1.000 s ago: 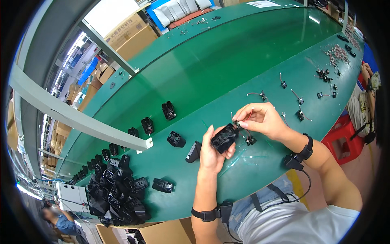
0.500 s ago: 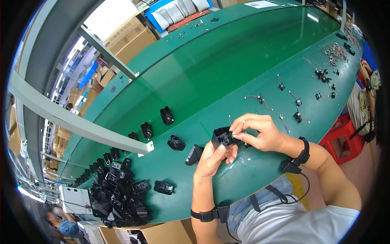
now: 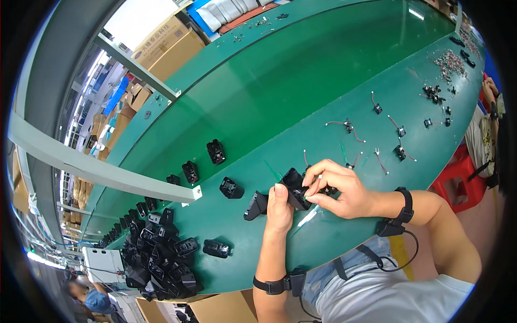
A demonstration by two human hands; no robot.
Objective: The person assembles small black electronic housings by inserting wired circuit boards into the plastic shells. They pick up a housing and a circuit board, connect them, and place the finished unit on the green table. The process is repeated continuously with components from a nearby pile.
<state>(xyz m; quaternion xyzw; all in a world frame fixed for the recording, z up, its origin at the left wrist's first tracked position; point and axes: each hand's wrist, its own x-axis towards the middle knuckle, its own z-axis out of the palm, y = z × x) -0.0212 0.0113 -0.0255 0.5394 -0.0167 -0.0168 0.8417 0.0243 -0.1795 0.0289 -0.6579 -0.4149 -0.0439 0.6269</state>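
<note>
My left hand grips a black plastic housing above the green table, its hollow side turned toward my right hand. With thumb and forefinger pinched at the housing's lower right rim, my right hand holds a small wired part, mostly hidden by the fingers; a pale tip shows there. Just left of my left hand lies another black housing. Beyond my right hand are small black parts with red wires, including one wired part and another wired part.
A heap of black housings covers the table's left end. More housings stand in a row along the sunken green belt. A grey metal post crosses at left. Small loose pieces lie at far right, near a red stool and another person.
The housing has tipped, turning its hollow toward my right hand. My left hand has rotated, thumb now upright along its side. My right hand has moved slightly down, still pinching at the rim.
</note>
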